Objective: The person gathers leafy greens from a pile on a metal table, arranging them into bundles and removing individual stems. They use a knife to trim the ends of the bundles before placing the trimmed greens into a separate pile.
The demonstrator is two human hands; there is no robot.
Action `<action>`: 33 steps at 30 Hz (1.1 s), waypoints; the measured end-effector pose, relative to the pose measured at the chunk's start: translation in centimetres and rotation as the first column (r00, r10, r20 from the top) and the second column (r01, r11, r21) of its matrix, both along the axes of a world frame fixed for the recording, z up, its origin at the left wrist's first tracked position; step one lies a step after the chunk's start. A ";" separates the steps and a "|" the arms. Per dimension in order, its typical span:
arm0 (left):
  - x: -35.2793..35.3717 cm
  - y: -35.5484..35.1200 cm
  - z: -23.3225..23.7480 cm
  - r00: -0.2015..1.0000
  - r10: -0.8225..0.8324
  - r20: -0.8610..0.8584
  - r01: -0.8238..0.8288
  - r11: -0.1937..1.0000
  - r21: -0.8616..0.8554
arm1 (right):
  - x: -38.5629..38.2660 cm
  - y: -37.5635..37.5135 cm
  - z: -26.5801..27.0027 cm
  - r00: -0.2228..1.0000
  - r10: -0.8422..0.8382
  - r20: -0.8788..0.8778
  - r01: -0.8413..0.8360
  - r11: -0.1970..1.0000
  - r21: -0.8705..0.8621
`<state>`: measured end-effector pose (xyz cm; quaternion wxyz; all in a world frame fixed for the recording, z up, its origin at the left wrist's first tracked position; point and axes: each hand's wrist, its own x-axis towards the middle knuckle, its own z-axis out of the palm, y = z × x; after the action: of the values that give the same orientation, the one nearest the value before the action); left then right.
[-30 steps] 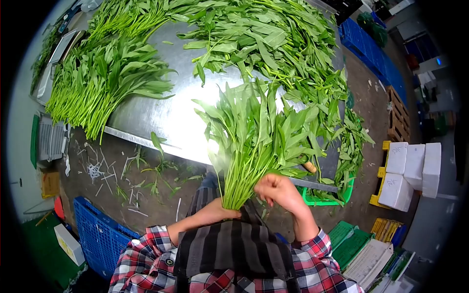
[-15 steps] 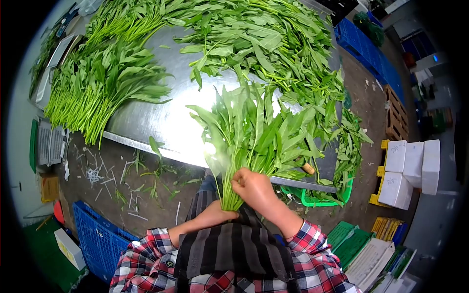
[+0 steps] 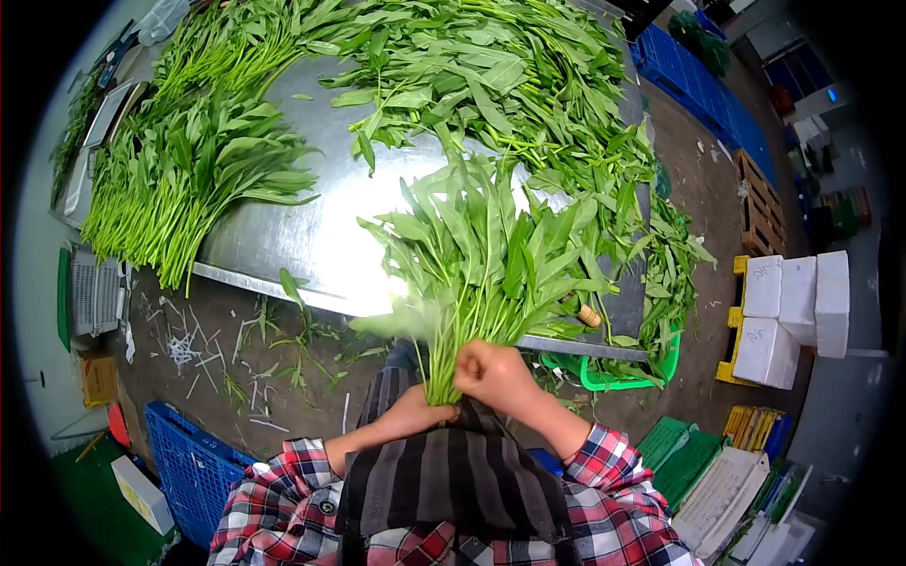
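My left hand [image 3: 415, 415] is wrapped round the lower stems of a bunch of water spinach [image 3: 472, 274], low in front of the striped apron. The bunch stands roughly upright, its long leaves fanning out over the near edge of the metal table [image 3: 283, 226]. Beside the stems, on their right, my right hand [image 3: 495, 377] is closed with the fingers curled in. Whether anything is pinched in it is hidden. Left of the bunch a pale leaf is smeared by motion. A sorted pile of water spinach [image 3: 179, 189] lies at the table's left edge, stems toward me.
A large loose heap of greens [image 3: 491, 75] covers the table's far and right side. A wooden-handled tool [image 3: 589, 315] lies near the right edge, above a green basket [image 3: 613, 377]. White boxes [image 3: 769, 349] stand at right; a blue crate [image 3: 193, 467] is at lower left.
My right hand has shifted slightly right and down from the stems, still closed. My left hand keeps its hold on the bunch. The whole view has moved a little.
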<state>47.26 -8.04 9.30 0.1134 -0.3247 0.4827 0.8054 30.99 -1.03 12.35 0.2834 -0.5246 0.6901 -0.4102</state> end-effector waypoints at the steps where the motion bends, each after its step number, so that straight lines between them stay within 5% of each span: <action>1: -0.2 -0.1 0.1 1.000 -0.010 -0.008 0.010 1.000 -0.019 | -0.1 0.3 0.1 0.960 -0.087 0.265 0.065 0.994 0.091; 3: -0.3 -0.1 0.1 1.000 -0.024 -0.019 0.023 0.999 -0.048 | -0.2 1.0 0.5 0.664 -0.298 0.686 0.102 0.945 0.312; 4: -0.2 -0.1 0.0 0.999 -0.037 -0.015 0.036 0.998 -0.055 | -0.2 1.4 0.9 0.447 -0.436 0.781 0.030 0.880 0.474; 6: -0.2 -0.1 -0.4 0.998 -0.062 -0.008 0.062 0.996 -0.072 | 0.2 1.7 1.3 0.105 -0.489 0.866 0.064 0.872 0.485; 7: -0.2 0.0 -0.3 0.999 -0.042 -0.012 0.041 0.996 -0.085 | 0.5 1.9 1.4 -0.074 -0.490 0.869 0.079 0.865 0.495; 8: -0.3 0.1 -0.3 1.000 -0.020 -0.016 0.019 0.995 -0.099 | 0.8 2.1 1.3 -0.120 -0.464 0.878 0.096 0.875 0.475; 9: -0.3 0.1 -0.1 1.000 0.000 -0.020 -0.002 0.994 -0.112 | 0.0 2.4 1.3 -0.369 -0.327 0.870 0.225 0.877 0.425; 10: -0.3 0.0 0.1 1.000 -0.011 -0.005 0.010 0.989 -0.148 | -1.4 2.6 1.5 -0.446 -0.208 0.870 0.340 0.860 0.380; 12: -0.4 -0.3 0.5 0.999 -0.040 0.026 0.045 0.974 -0.221 | -4.9 3.4 3.0 -0.167 -0.257 0.952 0.521 0.797 0.306; 14: -0.1 0.2 -0.3 0.995 -0.055 0.082 0.079 0.945 -0.319 | -7.3 3.4 4.7 0.291 -0.425 0.857 0.598 0.780 0.184; 16: -0.2 0.2 -0.7 0.991 -0.064 0.117 0.105 0.916 -0.387 | -7.4 2.0 5.6 0.725 -0.445 0.525 0.494 0.868 0.054; 18: -0.4 0.2 -0.1 0.987 -0.078 0.139 0.131 0.898 -0.420 | -5.6 -0.7 5.5 0.984 -0.154 -0.093 0.152 0.988 -0.027; 19: -0.6 0.1 0.5 0.984 -0.083 0.157 0.142 0.898 -0.416 | -4.5 -1.9 5.2 0.935 0.006 -0.355 -0.007 1.000 -0.001; 21: -1.0 -0.1 1.6 0.977 -0.086 0.193 0.160 0.900 -0.406 | -2.7 -3.4 3.8 0.774 0.187 -0.605 -0.154 0.982 0.106; 27: -1.0 -0.6 1.6 0.988 -0.089 0.126 0.124 0.944 -0.306 | -2.9 -3.8 2.8 0.763 0.297 -0.574 -0.268 0.954 0.137; 30: -0.6 -0.5 0.8 1.000 -0.018 -0.006 0.016 0.971 -0.237 | -3.4 -2.9 3.5 0.852 0.094 -0.514 -0.097 0.995 0.023; 33: -0.8 -1.7 1.8 0.981 -0.150 0.122 0.158 0.985 -0.062 | -10.9 -0.6 5.1 0.786 -0.393 -0.477 0.244 0.907 -0.344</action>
<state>46.49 -9.79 11.06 0.1917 -0.3367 0.5274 0.7562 20.10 -1.59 17.41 -0.0671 -0.5257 0.7594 -0.3774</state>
